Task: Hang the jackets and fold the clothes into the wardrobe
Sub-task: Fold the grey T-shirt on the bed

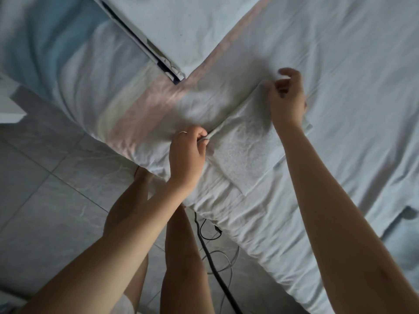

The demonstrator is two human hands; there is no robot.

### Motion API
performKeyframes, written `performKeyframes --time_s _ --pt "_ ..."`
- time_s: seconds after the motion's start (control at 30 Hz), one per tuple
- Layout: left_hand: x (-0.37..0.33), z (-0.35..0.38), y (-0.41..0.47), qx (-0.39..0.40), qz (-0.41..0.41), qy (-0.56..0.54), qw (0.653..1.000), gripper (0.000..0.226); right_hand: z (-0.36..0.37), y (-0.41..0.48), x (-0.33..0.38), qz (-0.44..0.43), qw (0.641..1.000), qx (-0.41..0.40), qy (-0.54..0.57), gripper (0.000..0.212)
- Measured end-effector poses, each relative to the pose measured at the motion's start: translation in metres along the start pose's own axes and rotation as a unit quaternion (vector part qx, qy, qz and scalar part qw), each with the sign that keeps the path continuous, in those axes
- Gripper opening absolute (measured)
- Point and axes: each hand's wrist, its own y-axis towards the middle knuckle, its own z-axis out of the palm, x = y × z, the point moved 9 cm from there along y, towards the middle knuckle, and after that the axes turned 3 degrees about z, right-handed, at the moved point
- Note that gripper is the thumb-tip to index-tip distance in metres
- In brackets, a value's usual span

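Observation:
A pale grey folded cloth (243, 143) lies flat on the bed, near its front edge. My left hand (187, 152), with a ring on one finger, pinches the cloth's near-left corner. My right hand (286, 98) pinches the far corner, its other fingers loosely curled above. The cloth stretches between both hands as a long rectangle. No jacket or wardrobe shows in this view.
The bed (340, 64) is covered with a light sheet carrying a pink and yellow stripe (145, 105). A pillow (181, 26) lies at the top. Black and grey cables (213, 252) trail over the tiled floor (45, 189) by my legs. A white furniture corner (9, 105) juts in at left.

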Motion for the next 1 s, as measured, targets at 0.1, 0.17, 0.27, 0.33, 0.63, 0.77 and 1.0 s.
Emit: performKeyframes --time_s 0.1,0.17,0.27,0.33,0.63,0.77,1.0 --pt "0.007 0.001 0.001 -0.001 -0.027 -0.029 0.999 0.009 0.006 0.004 -0.003 -0.009 0.997 0.019 -0.069 0.018" --pt "0.009 0.001 0.004 0.004 -0.031 -0.036 0.999 0.01 -0.001 0.006 -0.001 -0.012 0.999 -0.021 -0.048 0.012" --pt "-0.002 -0.001 0.006 -0.007 0.0 0.01 1.0 0.02 0.0 0.004 0.003 -0.036 0.997 -0.042 -0.048 0.018" --pt "-0.023 -0.002 0.002 -0.022 0.046 0.096 0.994 0.039 0.002 -0.004 0.005 -0.078 0.992 -0.054 -0.086 0.036" --pt "-0.03 0.072 -0.011 0.179 0.278 0.31 0.891 0.084 0.04 -0.069 -0.031 -0.347 0.872 0.052 -0.341 0.056" --pt "-0.026 0.069 -0.003 0.181 0.266 0.298 0.899 0.09 -0.025 -0.022 -0.106 -0.042 0.933 -0.008 -0.356 0.071" --pt "-0.072 0.086 0.011 0.183 0.358 0.301 0.864 0.065 -0.007 -0.075 -0.051 -0.252 0.913 0.0 -0.321 0.059"
